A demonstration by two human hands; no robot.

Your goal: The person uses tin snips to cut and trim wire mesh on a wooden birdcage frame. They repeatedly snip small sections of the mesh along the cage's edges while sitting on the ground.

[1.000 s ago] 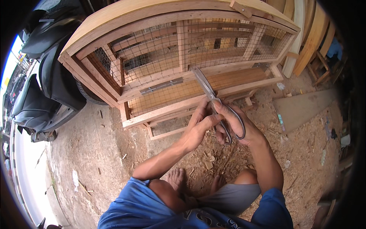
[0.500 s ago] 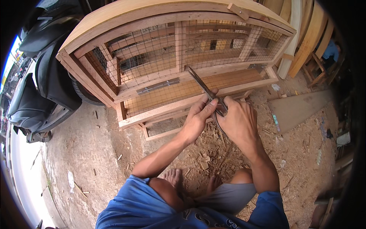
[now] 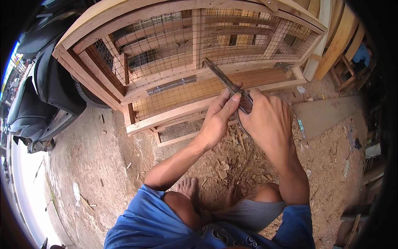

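A pair of dark metal shears [image 3: 219, 76] points away from me, its blades nearly together. My right hand [image 3: 267, 120] is wrapped round the handles. My left hand [image 3: 219, 114] grips the shears near the pivot, thumb on top. The blade tips are at the wire mesh [image 3: 166, 54] of a wooden cage [image 3: 166, 121], beside the foot of its middle upright [image 3: 196, 37]. Whether a wire lies between the blades is too small to tell. A metal hinge [image 3: 171, 85] is fixed to the rail left of the tips, and another hinge [image 3: 283, 65] sits farther right.
A black motorbike [image 3: 54, 91] stands close on the left. Wooden boards [image 3: 340, 45] lean at the back right, near a person in blue [image 3: 363, 56]. A flat panel [image 3: 325, 114] lies on the floor at right. Wood shavings [image 3: 224, 170] cover the ground round my feet.
The shears and both hands have shifted slightly farther away, the tips now higher beside the upright. The cage sits a little higher in view. Both hands keep their grip.
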